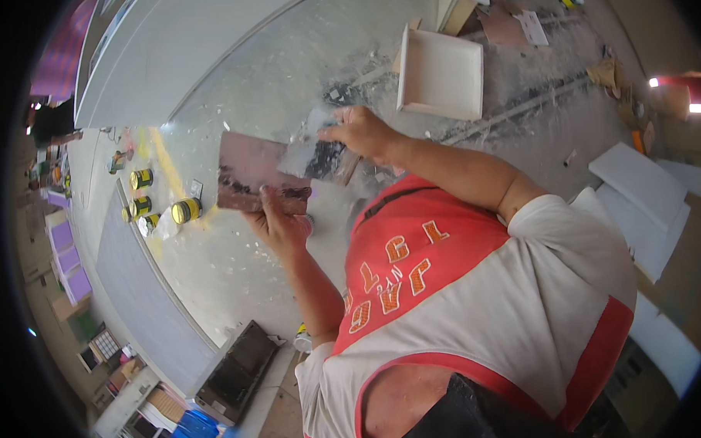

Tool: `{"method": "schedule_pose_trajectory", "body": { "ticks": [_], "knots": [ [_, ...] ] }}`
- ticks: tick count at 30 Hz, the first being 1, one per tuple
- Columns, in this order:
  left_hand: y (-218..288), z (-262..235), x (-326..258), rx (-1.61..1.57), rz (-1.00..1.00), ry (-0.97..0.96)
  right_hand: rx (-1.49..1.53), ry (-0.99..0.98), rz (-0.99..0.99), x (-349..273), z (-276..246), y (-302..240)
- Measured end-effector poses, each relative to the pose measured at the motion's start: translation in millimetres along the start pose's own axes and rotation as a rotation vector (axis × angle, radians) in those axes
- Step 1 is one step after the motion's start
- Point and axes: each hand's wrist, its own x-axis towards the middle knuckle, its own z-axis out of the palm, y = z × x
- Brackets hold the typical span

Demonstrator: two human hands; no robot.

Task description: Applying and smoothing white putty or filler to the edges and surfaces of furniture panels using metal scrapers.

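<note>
My left hand (280, 225) grips the lower edge of a reddish-brown rectangular sheet (256, 160), thumb on its face. Dark crumbly smears run along the sheet's lower part. My right hand (360, 132) is closed on a thin grey flat piece (317, 151) with black smears, its fingers pinching the upper right side. That piece is blurred, so its kind is unclear. Its left edge overlaps or lies close to the sheet's right edge; whether they touch I cannot tell.
A white shallow open box (442, 75) lies on the dusty, speckled floor ahead. Yellow-and-black cans (186, 210) stand at left beside a long grey panel (148, 280). A large pale cabinet (182, 47) stands far left. White boards (643, 189) lie at right. Another person (54, 121) is at far left.
</note>
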Motion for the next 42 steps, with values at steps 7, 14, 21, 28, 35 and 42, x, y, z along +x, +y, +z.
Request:
{"method": "schedule_pose_trajectory", "body": {
  "ticks": [7,14,21,28,35,42],
  "knots": [
    [8.0,-10.7,14.1,-0.026,-0.110,-0.147,0.265,0.121,-0.136,1.7,13.4,-28.6],
    [-11.4,-65.2,76.0,-0.248,-0.644,-0.143,0.460,-0.149,0.129,-45.5,79.6,16.9],
    [10.5,-40.9,34.1,-0.519,-0.678,-0.366,0.461,-0.103,0.037,-60.4,132.5,-8.2],
    [-14.7,-82.0,42.3,-0.600,-0.714,-0.550,0.433,-0.050,-0.243,-29.0,120.6,-36.9],
    [30.0,-96.2,53.4,-0.329,-0.334,-0.290,-0.005,0.214,-0.485,-16.9,98.2,-4.9],
    [30.7,-75.9,40.9,-0.273,-0.093,-0.199,-0.267,0.154,-0.567,-39.5,132.8,-4.1]
  ]
}}
